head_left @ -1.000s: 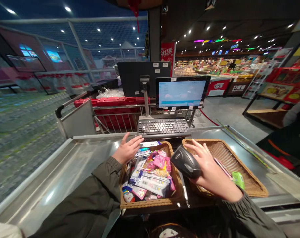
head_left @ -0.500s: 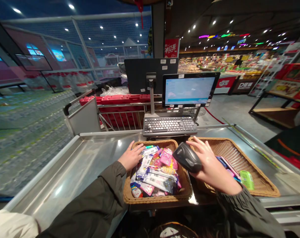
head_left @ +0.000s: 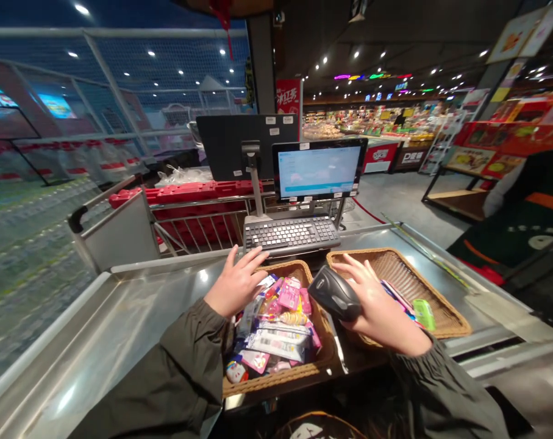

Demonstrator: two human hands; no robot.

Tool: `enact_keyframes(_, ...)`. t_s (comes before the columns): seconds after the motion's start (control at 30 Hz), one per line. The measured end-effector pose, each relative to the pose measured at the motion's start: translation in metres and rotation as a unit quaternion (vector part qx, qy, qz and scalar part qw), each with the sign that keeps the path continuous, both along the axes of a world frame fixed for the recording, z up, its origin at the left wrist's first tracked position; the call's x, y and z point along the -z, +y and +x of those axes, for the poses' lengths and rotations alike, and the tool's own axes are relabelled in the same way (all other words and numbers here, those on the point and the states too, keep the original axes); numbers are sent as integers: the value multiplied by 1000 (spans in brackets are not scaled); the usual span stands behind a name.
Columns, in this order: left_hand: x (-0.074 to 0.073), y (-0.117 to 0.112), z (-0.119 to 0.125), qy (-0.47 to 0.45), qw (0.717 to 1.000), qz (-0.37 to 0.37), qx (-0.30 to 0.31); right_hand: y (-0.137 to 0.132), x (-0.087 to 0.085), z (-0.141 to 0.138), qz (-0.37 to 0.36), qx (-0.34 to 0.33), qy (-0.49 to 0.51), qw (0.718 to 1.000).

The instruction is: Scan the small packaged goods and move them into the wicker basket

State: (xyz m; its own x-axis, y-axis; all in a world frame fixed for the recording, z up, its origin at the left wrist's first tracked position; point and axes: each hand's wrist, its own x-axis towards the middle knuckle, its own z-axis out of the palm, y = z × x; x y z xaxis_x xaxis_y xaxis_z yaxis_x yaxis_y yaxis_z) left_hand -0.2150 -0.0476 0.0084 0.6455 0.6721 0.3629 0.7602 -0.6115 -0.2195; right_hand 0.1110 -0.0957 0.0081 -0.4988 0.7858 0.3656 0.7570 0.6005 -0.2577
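So: left hand (head_left: 237, 283) open, fingers spread, just above heaped packets (head_left: 276, 341) in left basket (head_left: 276, 384), lower centre of frame. Right hand (head_left: 377, 314) gripping black scanner (head_left: 333, 294). Right basket (head_left: 395, 266) on steel table (head_left: 134, 311) holds few packets (head_left: 397, 302); most remain left.

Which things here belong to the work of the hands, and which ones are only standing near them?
In use:
right hand holding a handheld barcode scanner
left hand on snack packets
wicker basket under those packets
second wicker basket with a green packet

Only nearby:
keyboard
monitor
steel counter
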Motion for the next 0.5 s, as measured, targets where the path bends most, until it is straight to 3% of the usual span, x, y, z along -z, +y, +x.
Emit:
enact_keyframes(0.23, 6, 22, 71, -14, 997, -45, 67, -2, 2, 61, 52, 108, 16, 993)
enact_keyframes(0.5, 35, 63, 192, 15, 979, -126, 157, -9, 6, 144, 85, 236, 24, 968)
